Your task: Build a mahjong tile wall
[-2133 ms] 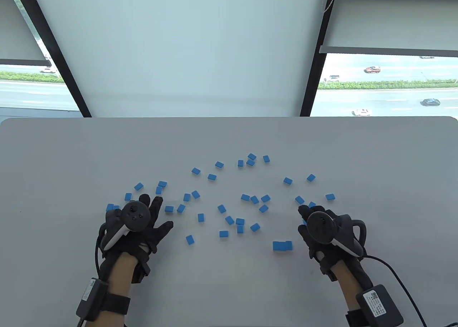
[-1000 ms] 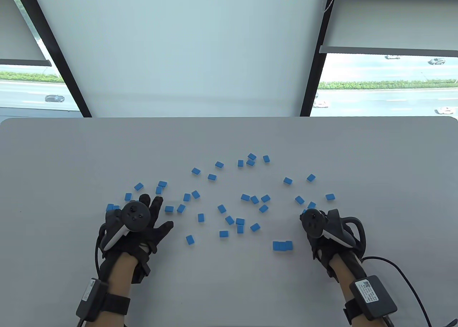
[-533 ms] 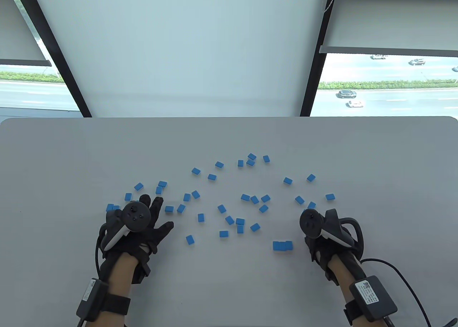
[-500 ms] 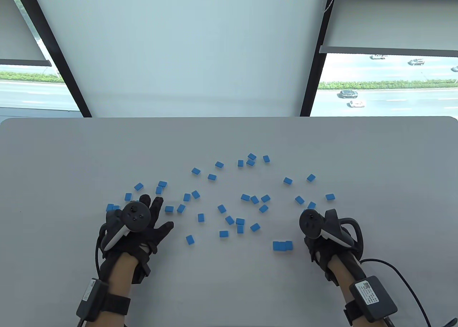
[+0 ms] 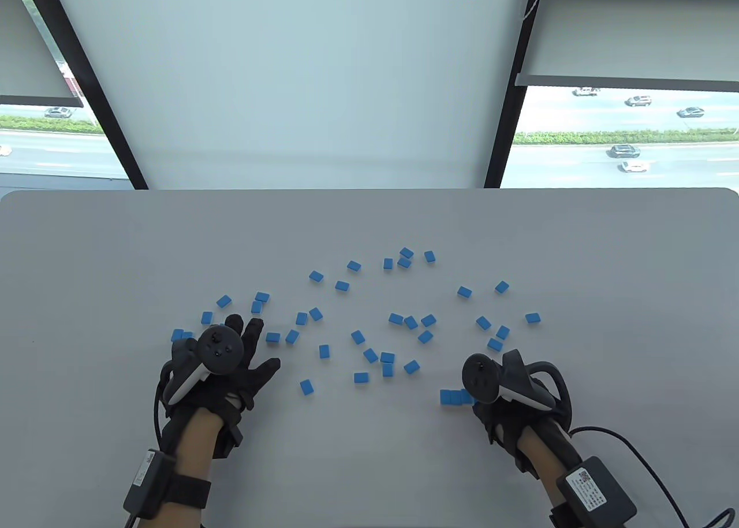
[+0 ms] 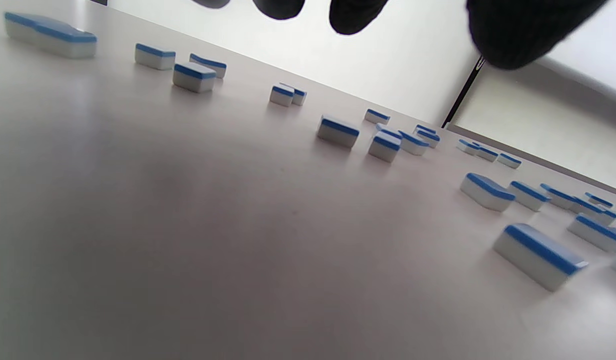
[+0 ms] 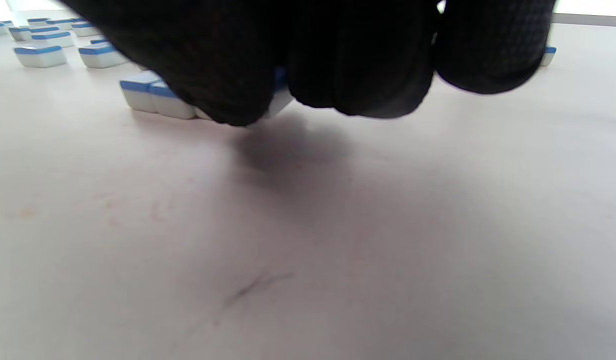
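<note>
- Here my right hand [image 5: 501, 401] pinches a tile [image 7: 280, 97] at the row's [image 5: 453, 397] end.
- My left hand [image 5: 222, 357] lies spread flat on the counter [image 5: 369, 470].

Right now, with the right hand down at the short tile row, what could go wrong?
1. The right hand covers the right end of the row; its fingers sit right against it, so a nudge could knock the joined tiles out of line.
2. Whether a tile is held there is hidden, so it may be misplaced.
3. The left hand rests among loose tiles; moving it could scatter them.
</note>
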The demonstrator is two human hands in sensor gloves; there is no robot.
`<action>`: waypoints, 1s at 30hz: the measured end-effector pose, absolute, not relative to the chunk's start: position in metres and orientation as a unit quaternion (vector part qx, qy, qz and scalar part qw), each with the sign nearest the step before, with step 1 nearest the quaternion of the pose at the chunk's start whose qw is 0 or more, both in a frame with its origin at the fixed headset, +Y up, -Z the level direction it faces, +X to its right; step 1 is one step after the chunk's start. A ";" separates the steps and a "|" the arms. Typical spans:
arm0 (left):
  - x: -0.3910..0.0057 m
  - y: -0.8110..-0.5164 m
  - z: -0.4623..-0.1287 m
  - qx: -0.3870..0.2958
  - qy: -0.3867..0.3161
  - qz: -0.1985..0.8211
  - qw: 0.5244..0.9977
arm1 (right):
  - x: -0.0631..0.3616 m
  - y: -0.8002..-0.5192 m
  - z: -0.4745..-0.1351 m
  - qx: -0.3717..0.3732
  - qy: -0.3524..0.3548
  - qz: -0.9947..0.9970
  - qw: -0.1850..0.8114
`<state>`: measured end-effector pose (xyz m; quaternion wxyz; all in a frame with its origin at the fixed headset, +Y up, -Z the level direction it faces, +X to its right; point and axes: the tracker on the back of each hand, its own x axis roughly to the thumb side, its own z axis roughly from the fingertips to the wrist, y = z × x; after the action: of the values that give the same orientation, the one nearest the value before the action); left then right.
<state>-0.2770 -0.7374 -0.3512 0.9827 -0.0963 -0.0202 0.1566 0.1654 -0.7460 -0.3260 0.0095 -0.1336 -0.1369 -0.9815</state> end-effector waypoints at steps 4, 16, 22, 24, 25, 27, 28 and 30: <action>-0.277 -0.738 -0.351 -0.097 -0.019 0.156 0.983 | 0.166 -0.747 -0.326 -0.133 -0.137 -0.982 0.009; -0.276 -0.738 -0.351 -0.097 -0.019 0.154 0.983 | 0.165 -0.749 -0.327 -0.133 -0.138 -0.982 0.007; -0.276 -0.737 -0.351 -0.094 -0.021 0.155 0.983 | 0.170 -0.735 -0.326 -0.130 -0.120 -0.984 -0.029; -0.276 -0.736 -0.351 -0.091 -0.022 0.156 0.983 | 0.174 -0.722 -0.327 -0.123 -0.092 -0.987 -0.049; -0.276 -0.735 -0.351 -0.090 -0.022 0.156 0.983 | 0.176 -0.718 -0.327 -0.120 -0.084 -0.988 -0.051; -0.276 -0.735 -0.351 -0.090 -0.022 0.156 0.983 | 0.180 -0.706 -0.331 -0.111 -0.060 -0.990 -0.057; -0.276 -0.735 -0.351 -0.090 -0.022 0.156 0.983 | 0.183 -0.699 -0.334 -0.107 -0.050 -0.991 -0.060; -0.276 -0.735 -0.351 -0.090 -0.022 0.155 0.983 | 0.190 -0.687 -0.344 -0.095 -0.033 -0.993 -0.065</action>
<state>-0.2757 -0.7351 -0.3514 0.9835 -0.0902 -0.0220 0.1555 0.1896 -0.6871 -0.3438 -0.0655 -0.0945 -0.0330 -0.9928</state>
